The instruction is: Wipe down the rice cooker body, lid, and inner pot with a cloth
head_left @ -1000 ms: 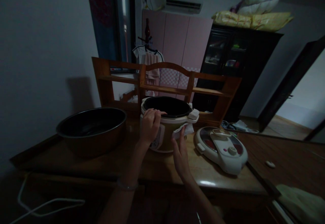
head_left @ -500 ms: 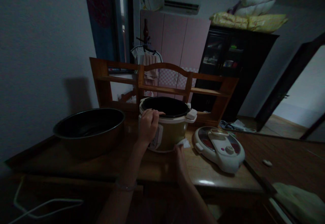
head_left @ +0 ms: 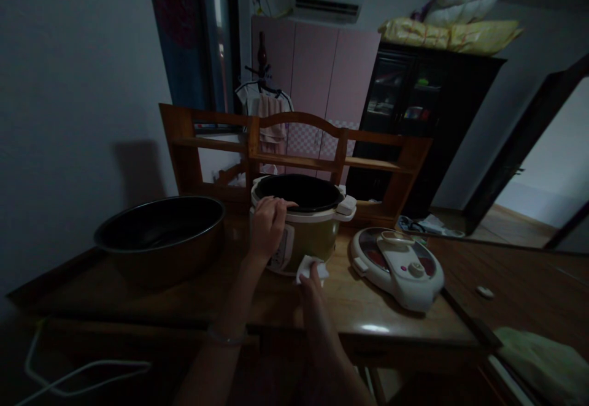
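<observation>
An open yellow-green rice cooker (head_left: 317, 234) with a dark inner pot stands on a wooden table (head_left: 368, 308). My left hand (head_left: 268, 225) is closed over the cooker's front-left rim. My right hand (head_left: 311, 283) presses a small white cloth (head_left: 309, 267) against the lower front of the cooker's body. The cooker's white lid (head_left: 399, 267) lies on the table to the right, detached.
A large dark metal basin (head_left: 161, 231) sits left of the cooker. A wooden shelf rack (head_left: 294, 160) stands behind. A white cable (head_left: 69, 375) trails at lower left. A dark cabinet (head_left: 427, 118), pink wardrobe and an open doorway lie beyond.
My right hand with the cloth has moved from the cooker's upper right side down and leftward to its lower front. My left hand has stayed on the rim.
</observation>
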Tool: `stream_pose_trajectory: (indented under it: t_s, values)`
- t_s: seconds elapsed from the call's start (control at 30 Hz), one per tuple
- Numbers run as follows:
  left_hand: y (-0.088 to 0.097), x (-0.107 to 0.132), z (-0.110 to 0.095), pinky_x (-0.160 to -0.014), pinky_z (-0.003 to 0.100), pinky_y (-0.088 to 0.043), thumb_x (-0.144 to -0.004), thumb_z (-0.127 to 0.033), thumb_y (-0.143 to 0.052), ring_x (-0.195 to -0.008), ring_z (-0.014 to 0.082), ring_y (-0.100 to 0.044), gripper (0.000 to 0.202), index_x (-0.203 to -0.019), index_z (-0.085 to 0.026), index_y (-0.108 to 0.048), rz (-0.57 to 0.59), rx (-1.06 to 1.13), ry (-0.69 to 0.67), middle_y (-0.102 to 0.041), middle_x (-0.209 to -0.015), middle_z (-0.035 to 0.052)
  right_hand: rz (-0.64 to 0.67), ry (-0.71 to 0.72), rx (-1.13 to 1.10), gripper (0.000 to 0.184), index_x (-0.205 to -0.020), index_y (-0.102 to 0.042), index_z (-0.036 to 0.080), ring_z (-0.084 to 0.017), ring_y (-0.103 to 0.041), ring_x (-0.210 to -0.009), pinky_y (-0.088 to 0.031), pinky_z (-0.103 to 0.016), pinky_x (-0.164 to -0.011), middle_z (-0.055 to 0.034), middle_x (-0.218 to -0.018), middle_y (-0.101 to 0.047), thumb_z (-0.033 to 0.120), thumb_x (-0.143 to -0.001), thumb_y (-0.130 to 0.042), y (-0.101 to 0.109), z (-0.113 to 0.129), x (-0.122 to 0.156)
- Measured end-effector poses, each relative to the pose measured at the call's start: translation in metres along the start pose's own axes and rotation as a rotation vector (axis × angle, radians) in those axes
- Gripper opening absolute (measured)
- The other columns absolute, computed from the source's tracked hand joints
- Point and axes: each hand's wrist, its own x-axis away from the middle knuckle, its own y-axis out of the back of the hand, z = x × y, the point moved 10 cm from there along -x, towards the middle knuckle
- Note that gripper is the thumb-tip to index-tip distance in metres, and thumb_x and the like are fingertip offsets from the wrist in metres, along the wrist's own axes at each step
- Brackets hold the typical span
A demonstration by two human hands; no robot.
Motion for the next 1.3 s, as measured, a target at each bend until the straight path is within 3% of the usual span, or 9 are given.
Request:
stream_pose_trajectory:
  t_s: [0.03,0.1,0.2,0.27,0.33,0.57,0.87,1.3]
  values:
    - [0.0,0.0,0.0,-0.108,0.036,-0.035,-0.104,-0.03,-0.027,-0.103,0.0181,-0.06,0.048,-0.1,-0.024,-0.074,-0.001,0.0,-0.001,-0.072,-0.101,0.0024,0.012,0.029,0.092,0.076,-0.156,-0.019,0.026,-0.022,-0.029,-0.146,-0.029,-0.043,-0.116,-0.0034,-0.157,-0.034,0.051,-0.091,-0.05,-0.003,0.015,0.005]
    - [0.0,0.0,-0.001,-0.108,0.036,-0.035,-0.104,-0.03,-0.026,-0.104,0.0182,-0.06,0.048,-0.1,-0.024,-0.073,0.0,-0.001,-0.004,-0.072,-0.1,0.0022,0.045,0.219,0.36,0.074,-0.157,-0.007,0.025,-0.022,-0.013,-0.15,-0.023,-0.046,-0.119,-0.0023,-0.163,-0.014,0.048,-0.097,-0.043,-0.015,0.058,0.013]
    - [-0.001,0.0,-0.001,-0.107,0.037,-0.036,-0.104,-0.03,-0.026,-0.103,0.0187,-0.06,0.048,-0.1,-0.025,-0.073,0.008,-0.003,0.001,-0.071,-0.099,0.0024,0.051,0.616,0.791,0.073,-0.157,0.003,0.021,-0.026,-0.01,-0.151,-0.026,-0.051,-0.119,-0.0051,-0.164,-0.004,0.038,-0.1,-0.039,-0.036,0.114,0.02]
    - [-0.001,0.0,0.0,-0.107,0.037,-0.036,-0.104,-0.031,-0.026,-0.103,0.0192,-0.06,0.048,-0.1,-0.025,-0.074,0.012,-0.009,0.009,-0.071,-0.1,0.0029,0.064,0.834,1.031,0.072,-0.157,0.0,0.02,-0.03,-0.01,-0.151,-0.027,-0.054,-0.118,-0.0071,-0.164,-0.007,0.031,-0.099,-0.041,-0.051,0.127,0.019]
    - [-0.001,0.0,0.001,-0.107,0.037,-0.036,-0.104,-0.031,-0.025,-0.104,0.0194,-0.059,0.05,-0.1,-0.024,-0.074,0.015,-0.017,0.015,-0.071,-0.1,0.0033,0.087,0.94,1.17,0.071,-0.158,-0.003,0.019,-0.031,-0.008,-0.151,-0.025,-0.056,-0.119,-0.0076,-0.164,-0.009,0.025,-0.099,-0.041,-0.058,0.124,0.01]
    - [-0.002,0.0,0.001,-0.109,0.037,-0.034,-0.104,-0.03,-0.025,-0.105,0.0181,-0.059,0.049,-0.103,-0.024,-0.073,0.024,-0.009,0.009,-0.072,-0.105,0.003,0.149,0.974,1.273,0.068,-0.157,-0.004,0.017,-0.026,-0.007,-0.151,-0.022,-0.052,-0.122,-0.0075,-0.164,-0.014,0.022,-0.1,-0.039,-0.06,0.095,-0.011]
    - [-0.002,0.0,0.0,-0.108,0.037,-0.035,-0.104,-0.031,-0.025,-0.102,0.0182,-0.061,0.05,-0.1,-0.024,-0.074,0.01,-0.003,-0.001,-0.072,-0.099,0.0026,0.182,0.948,1.286,0.07,-0.157,-0.005,0.015,-0.027,-0.009,-0.151,-0.025,-0.053,-0.121,-0.0098,-0.163,-0.016,0.021,-0.098,-0.041,-0.056,0.071,-0.004]
    - [-0.001,0.0,0.0,-0.108,0.037,-0.035,-0.104,-0.03,-0.025,-0.105,0.0192,-0.059,0.048,-0.1,-0.024,-0.073,0.016,-0.007,0.0,-0.071,-0.1,0.0032,0.259,0.944,1.29,0.068,-0.157,-0.009,0.014,-0.026,-0.012,-0.15,-0.029,-0.052,-0.12,-0.0105,-0.162,-0.021,0.02,-0.098,-0.042,-0.051,0.059,0.01]
